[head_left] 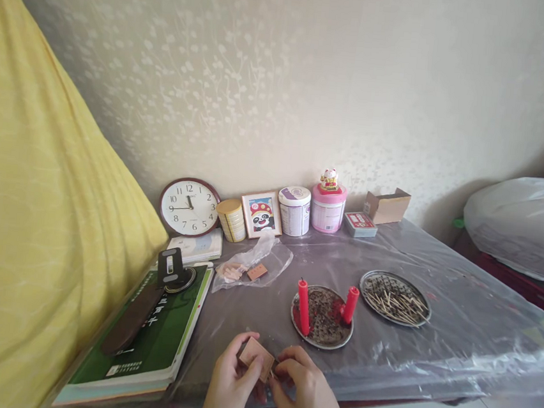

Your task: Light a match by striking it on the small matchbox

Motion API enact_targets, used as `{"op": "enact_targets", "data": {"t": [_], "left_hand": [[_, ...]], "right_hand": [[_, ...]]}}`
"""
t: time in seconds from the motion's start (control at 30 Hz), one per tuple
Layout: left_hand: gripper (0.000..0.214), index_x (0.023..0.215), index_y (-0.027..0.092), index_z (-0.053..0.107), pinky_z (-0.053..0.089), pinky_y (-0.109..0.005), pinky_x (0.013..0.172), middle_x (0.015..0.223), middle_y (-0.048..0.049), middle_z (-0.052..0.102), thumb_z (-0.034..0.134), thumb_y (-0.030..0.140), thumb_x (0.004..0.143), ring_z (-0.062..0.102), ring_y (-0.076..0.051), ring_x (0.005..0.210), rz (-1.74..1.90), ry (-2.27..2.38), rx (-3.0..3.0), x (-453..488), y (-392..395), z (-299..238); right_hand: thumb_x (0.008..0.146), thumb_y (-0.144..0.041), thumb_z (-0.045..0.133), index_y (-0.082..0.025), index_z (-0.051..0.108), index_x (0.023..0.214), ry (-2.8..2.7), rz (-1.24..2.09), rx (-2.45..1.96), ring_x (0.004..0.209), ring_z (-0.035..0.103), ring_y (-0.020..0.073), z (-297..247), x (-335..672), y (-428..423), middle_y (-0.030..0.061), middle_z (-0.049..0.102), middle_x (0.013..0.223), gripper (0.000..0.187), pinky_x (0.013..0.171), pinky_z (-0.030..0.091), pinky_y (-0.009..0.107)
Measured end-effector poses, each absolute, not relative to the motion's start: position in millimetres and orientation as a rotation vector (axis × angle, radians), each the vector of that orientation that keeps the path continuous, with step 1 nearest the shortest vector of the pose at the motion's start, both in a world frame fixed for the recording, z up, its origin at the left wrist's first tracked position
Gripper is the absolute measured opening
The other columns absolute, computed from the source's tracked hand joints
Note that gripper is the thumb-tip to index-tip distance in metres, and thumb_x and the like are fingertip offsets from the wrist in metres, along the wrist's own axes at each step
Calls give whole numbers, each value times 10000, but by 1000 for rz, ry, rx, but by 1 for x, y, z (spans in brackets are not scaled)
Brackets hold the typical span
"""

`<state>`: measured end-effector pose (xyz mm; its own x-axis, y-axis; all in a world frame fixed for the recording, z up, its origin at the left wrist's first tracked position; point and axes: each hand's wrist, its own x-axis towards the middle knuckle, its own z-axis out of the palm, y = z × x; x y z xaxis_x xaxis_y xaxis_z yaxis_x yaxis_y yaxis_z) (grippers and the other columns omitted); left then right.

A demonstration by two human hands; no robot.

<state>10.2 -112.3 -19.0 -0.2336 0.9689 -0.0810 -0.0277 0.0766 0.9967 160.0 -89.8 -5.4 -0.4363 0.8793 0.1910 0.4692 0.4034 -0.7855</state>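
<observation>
My left hand (236, 380) holds a small tan matchbox (257, 358), its thumb flat across the top face. At the box's right end, my right hand (300, 383) has its thumb and fingertips closed together. What those fingertips pinch is too small and too covered to make out. Beyond the hands stands a round metal plate (320, 345) with dark, burnt residue. It carries a taller, leaning red candle (303, 310) and a shorter red candle (350, 306); no flame shows on either. Right of it, a second round plate (368, 304) bears many used matches (400, 301).
Left are a green book (167, 335) with a dark strap-like object (138, 322) and a yellow curtain (50, 208). A plastic bag (268, 248) with another small box (257, 272) lies behind. A clock (189, 207), tins, picture frame (262, 216) and open carton (387, 206) line the wall.
</observation>
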Motion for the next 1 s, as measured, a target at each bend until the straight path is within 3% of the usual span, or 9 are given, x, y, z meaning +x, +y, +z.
{"op": "enact_targets", "data": {"t": [0.3, 0.57, 1.0], "left_hand": [[393, 1045, 198, 523, 466, -306, 395, 566, 23, 620, 639, 428, 747, 582, -196, 381, 1301, 1422, 1037, 13, -114, -17], [374, 1040, 200, 527, 469, -312, 390, 578, 21, 627, 636, 407, 750, 583, -194, 384, 1321, 1399, 1010, 12, -112, -16], [419, 1048, 177, 536, 475, -305, 374, 599, 26, 628, 673, 396, 717, 545, -162, 366, 1413, 1430, 902, 6, -110, -12]], "right_hand": [[793, -11, 486, -157, 637, 722, -2064, 813, -1161, 741, 641, 161, -12, 160, -90, 68, 628, 896, 221, 700, 504, 242], [868, -15, 423, -161, 580, 817, -2099, 737, -1181, 741, 640, 174, -10, 158, -91, 73, 599, 913, 220, 699, 511, 286], [891, -37, 415, -174, 556, 824, -2231, 577, -1212, 669, 640, 192, -9, 163, -89, 55, 602, 818, 208, 621, 500, 290]]}}
